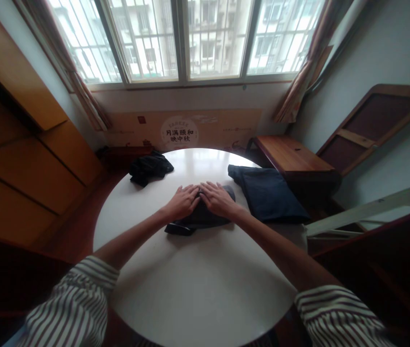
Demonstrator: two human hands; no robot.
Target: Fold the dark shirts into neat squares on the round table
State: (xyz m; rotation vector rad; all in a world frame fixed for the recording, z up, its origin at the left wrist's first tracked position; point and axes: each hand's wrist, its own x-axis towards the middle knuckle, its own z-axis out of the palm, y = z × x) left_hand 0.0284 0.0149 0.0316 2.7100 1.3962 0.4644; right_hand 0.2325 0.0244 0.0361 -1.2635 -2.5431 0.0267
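A dark folded garment (205,216) lies in the middle of the white round table, its exact kind unclear under my hands. My left hand (184,201) rests flat on its left upper part, fingers stretched out. Beside it, my right hand (217,198) presses flat on the garment too, the fingertips of both hands nearly meeting. A small dark flap (179,230) sticks out at the garment's lower left. To the right lies a folded navy garment (268,193), apart from my hands. A crumpled black cloth (150,167) sits at the table's far left.
The white round table (198,284) reaches toward me. Beyond its right rim stands a wooden side table (295,152), with a wood-framed panel (378,120) leaning on the wall. Wooden cabinets (27,178) line the left. A barred window (183,38) is ahead.
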